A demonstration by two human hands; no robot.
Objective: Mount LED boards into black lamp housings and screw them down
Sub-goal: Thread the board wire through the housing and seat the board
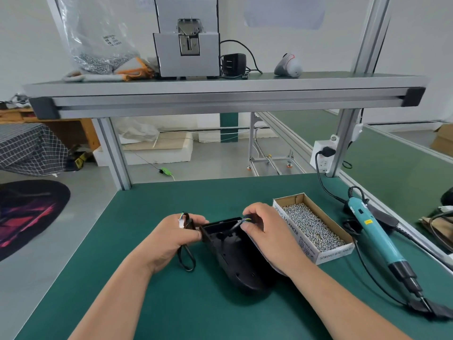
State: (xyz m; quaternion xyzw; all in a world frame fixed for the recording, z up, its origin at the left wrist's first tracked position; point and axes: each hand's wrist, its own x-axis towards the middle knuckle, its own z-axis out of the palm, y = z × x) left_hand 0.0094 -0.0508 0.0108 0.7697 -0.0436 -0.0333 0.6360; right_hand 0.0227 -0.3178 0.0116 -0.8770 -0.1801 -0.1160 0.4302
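While your left hand grips a black cable, your right hand pinches wires. Between them lies the lamp housing.

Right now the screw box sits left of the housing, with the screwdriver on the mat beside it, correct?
No: the head view shows the box right of the housing, with the screwdriver on the mat beside it.

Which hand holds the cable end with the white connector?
The left hand, gripping the looped black cable with the white connector; the right hand instead pinches wires over the black housing.
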